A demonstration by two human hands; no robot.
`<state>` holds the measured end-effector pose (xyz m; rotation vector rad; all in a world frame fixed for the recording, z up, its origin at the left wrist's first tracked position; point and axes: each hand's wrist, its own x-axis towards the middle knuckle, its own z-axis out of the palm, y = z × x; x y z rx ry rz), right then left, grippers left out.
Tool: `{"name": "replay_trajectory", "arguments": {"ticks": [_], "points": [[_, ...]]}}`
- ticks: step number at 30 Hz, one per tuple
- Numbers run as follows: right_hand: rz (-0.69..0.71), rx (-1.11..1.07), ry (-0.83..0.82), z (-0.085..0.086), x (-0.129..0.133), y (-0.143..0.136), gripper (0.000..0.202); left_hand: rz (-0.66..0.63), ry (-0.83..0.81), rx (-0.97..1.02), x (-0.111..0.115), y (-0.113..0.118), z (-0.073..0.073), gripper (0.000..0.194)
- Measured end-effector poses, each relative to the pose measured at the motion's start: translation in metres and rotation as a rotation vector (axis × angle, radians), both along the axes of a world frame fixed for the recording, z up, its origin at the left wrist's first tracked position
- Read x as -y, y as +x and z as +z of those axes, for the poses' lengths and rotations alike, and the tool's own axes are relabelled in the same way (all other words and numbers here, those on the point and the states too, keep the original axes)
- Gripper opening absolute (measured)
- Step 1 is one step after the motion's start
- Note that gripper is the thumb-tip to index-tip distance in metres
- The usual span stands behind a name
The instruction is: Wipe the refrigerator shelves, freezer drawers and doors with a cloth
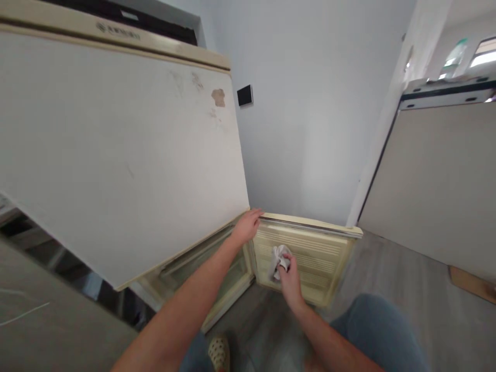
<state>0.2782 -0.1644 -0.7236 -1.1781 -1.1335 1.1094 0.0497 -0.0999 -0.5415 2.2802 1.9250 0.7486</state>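
Note:
A white fridge or freezer (127,150) with a cream trim fills the left, and its lower door (310,250) stands swung out, showing the cream ribbed inner panel. My left hand (248,226) rests on the top edge of that door, near the hinge corner; its fingers lie over the edge and hold nothing else. In my right hand (290,276) is a crumpled whitish cloth (279,257), against the ribbed panel. The fingers are wrapped round part of the cloth.
A pale wall (310,103) with a small black plate (245,95) stands behind. At the right is a grey-white panel (437,181) with a bottle (453,59) above it. My knees and one shoe (219,353) show over the grey floor (395,279).

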Motion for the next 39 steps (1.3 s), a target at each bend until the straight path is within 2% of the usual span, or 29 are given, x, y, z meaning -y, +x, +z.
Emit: {"name": "replay_trajectory", "arguments": {"ticks": [2,4,7,11,14,18,22,26,29,32,34,36,39], "points": [[0.006,0.053,0.020,0.009,-0.010,0.001,0.058,-0.085,-0.128,-0.083,-0.034,0.013,0.006,0.052],[0.015,0.102,0.043,0.014,-0.021,0.007,0.061,-0.149,-0.238,-0.124,-0.052,0.022,0.007,0.054],[0.013,0.150,0.087,0.018,-0.039,0.028,0.061,-0.195,-0.301,-0.141,-0.061,0.022,0.007,0.061],[-0.071,0.209,0.104,0.028,-0.066,0.056,0.060,-0.202,-0.365,-0.190,-0.066,0.015,0.017,0.063],[-0.109,0.230,0.118,0.040,-0.080,0.060,0.065,-0.179,-0.404,-0.229,-0.074,0.018,0.023,0.061],[-0.088,0.203,0.224,0.051,-0.085,0.035,0.065,-0.120,-0.409,-0.252,-0.086,0.024,0.020,0.066],[-0.050,0.287,0.340,0.046,-0.082,-0.012,0.065,-0.092,-0.420,-0.249,-0.101,0.023,0.014,0.069],[0.041,0.634,0.508,0.043,-0.087,-0.059,0.060,-0.077,-0.455,-0.239,-0.120,0.021,0.008,0.065],[0.126,0.926,0.606,0.050,-0.100,-0.085,0.057,-0.044,-0.466,-0.223,-0.128,0.024,0.002,0.059],[0.154,1.107,0.711,0.061,-0.116,-0.099,0.061,-0.011,-0.458,-0.204,-0.127,0.029,0.000,0.060],[0.158,1.169,0.738,0.067,-0.124,-0.096,0.058,-0.008,-0.449,-0.192,-0.124,0.032,0.001,0.060],[0.149,1.206,0.717,0.070,-0.132,-0.081,0.054,-0.028,-0.435,-0.184,-0.120,0.034,0.003,0.060],[0.082,1.236,0.637,0.073,-0.147,-0.029,0.052,-0.076,-0.402,-0.187,-0.113,0.035,0.008,0.061]]}}
